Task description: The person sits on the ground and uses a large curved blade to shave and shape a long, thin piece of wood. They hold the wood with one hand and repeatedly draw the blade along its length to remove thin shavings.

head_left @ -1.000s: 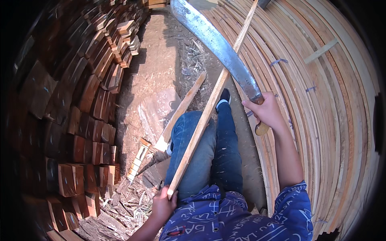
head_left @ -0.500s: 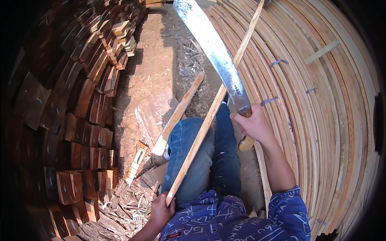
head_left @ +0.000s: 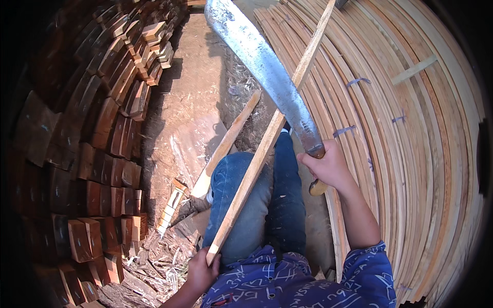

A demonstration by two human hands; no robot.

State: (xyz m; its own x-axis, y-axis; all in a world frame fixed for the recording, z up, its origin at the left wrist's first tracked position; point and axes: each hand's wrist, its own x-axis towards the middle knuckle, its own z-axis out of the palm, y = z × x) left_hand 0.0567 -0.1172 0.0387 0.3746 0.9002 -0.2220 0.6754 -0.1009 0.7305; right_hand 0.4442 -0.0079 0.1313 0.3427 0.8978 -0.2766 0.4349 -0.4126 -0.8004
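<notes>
1. Boards: long, pale, lying side by side across the right of my feed; the lens bends them.
2. Blocks: reddish-brown timber ends, stacked along the left, dark toward the rim.
3. Ground: brown, partly sunlit, running away between the two stacks. Chips litter its lower left part.
4. Jeans: blue, both legs pointing away from my camera.
5. Shirt: blue with white markings, at the lower edge.
6. Strip: narrow, pale, slanting from lower left over the left thigh to the top edge. I cannot tell whether it touches the thigh.
7. Machete: broad grey blade pointing up and left, crossing in front of the strip; contact there I cannot confirm.
8. Plank: short, tapered, slanting beyond the left knee.
9. Banded piece: pale, slim, left of the knee, near the chips.
10. Right grip: fingers wrapped round the machete's handle, its butt showing below.
11. Left grip: closed round the strip's lower end, beside the shirt.
12. Ties: purple, thin, among the boards.
</notes>
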